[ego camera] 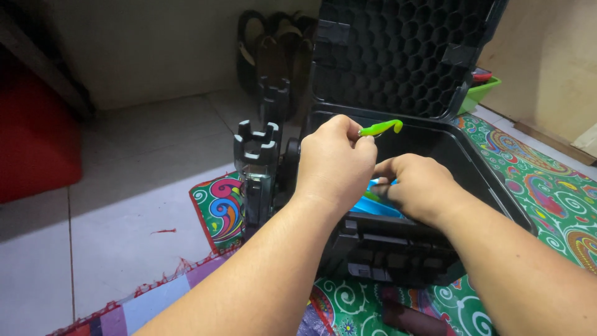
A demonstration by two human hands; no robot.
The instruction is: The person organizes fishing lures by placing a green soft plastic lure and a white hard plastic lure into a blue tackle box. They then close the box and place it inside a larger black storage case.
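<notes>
Head view: left hand [333,162] pinches a green soft lure [380,128]; right hand [418,186] grips a blue packet [373,205] over the black case [485,168].

Far back against the wall, dark sandals [273,43]; far right, green tub [482,92]; left, red cushion [34,134]; underneath, patterned mat [547,186].

You're down on the floor of a home here, a lived-in room rather than any workshop: pale floor tiles [124,205] run up to a plain painted wall [155,43], and a bright patterned mat [547,186] is spread under you. Worn sandals [273,46] lean against the wall, a red furnishing [34,137] sits at the left, and a green plastic tub [482,92] is tucked in the corner.
</notes>
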